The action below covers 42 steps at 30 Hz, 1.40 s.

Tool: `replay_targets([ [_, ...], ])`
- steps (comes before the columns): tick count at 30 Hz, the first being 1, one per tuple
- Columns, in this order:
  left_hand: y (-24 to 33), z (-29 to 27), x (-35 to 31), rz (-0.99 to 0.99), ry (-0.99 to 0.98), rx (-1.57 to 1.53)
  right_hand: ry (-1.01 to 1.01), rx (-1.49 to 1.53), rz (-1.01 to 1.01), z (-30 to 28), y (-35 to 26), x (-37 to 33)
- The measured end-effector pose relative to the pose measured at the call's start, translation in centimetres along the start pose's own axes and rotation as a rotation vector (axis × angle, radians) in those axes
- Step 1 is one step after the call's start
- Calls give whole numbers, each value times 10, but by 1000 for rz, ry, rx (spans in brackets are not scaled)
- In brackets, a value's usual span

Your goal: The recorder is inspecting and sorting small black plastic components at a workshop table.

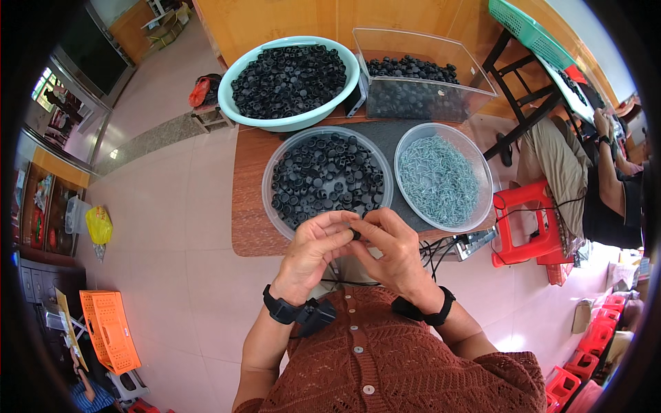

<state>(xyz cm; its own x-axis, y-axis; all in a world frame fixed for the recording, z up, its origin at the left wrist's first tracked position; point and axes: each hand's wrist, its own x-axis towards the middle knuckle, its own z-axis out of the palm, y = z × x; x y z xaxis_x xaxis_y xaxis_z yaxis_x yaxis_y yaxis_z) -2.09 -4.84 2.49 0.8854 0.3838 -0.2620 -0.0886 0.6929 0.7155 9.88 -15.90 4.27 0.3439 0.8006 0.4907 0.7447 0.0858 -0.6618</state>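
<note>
Black plastic cap [355,234]: one small dark piece, pinched between the fingertips of both hands, held over the near edge of the tabletop [249,206], just in front of the clear round tub of black caps [327,180].

Left hand [313,251]: closed in a pinch, thumb and forefinger meeting on the cap's left side. Right hand [392,251]: likewise closed in a pinch on the cap's right side, remaining fingers curled beneath.

Orientation: the piece is mostly hidden by the fingertips; its long axis appears to run roughly left to right between the two hands, but which end faces which way cannot be told.

Adjacent stock: clear round tub of silvery screws [441,179] to the right of the cap tub; pale green basin of black caps [289,81] and a clear rectangular bin of black parts [416,86] at the far side.

Hazards, as judged: the cap is small and held only at the fingertips, so a slip would likely drop it off the near edge into the lap or onto the floor. A screw offered at an angle could jam or skew. The tubs sit close to the working hands and could be nudged.
</note>
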Motion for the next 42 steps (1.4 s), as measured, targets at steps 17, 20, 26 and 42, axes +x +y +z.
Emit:
replay_targets([
  [17, -5, 2, -7, -2, 52, 57, -111, -6, -34, -16, 19, 18],
  [20, 5, 7, -17, 54, 104, 146, 118, -124, -83, -42, 36, 75],
  [26, 31, 16, -50, 128, -287, 271, 398, -36, -182, -121, 3, 131],
  [42, -17, -100, 56, 93, 331, 1186, -808, 961, -503, -155, -30, 62],
])
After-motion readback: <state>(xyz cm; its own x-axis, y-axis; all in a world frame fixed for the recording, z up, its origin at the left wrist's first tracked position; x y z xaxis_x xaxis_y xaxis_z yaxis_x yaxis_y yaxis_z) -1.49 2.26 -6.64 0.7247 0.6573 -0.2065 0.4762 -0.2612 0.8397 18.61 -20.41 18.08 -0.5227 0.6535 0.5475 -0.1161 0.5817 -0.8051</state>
